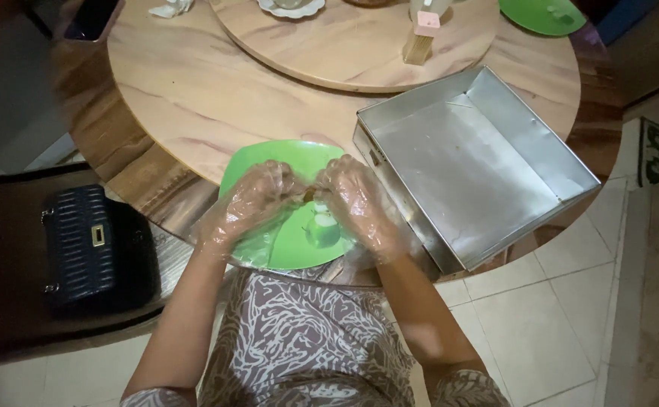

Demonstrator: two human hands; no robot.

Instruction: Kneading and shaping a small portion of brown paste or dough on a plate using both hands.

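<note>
Both my hands wear thin clear plastic gloves and meet over a green square plate (269,162) at the near edge of a round wooden table (186,90). My left hand (250,203) and my right hand (359,200) pinch a small brownish piece (316,193) between their fingertips. On the plate below them lies a small pale green ball of dough (322,230). What the brownish piece is cannot be made out.
A shiny square metal baking tin (540,136) sits to the right, jutting over the table edge. A wooden turntable (344,53) carries a white dish (292,7) and a wooden holder (420,41). Another green plate (544,15) lies far right. A black quilted handbag (92,249) rests on a chair, left.
</note>
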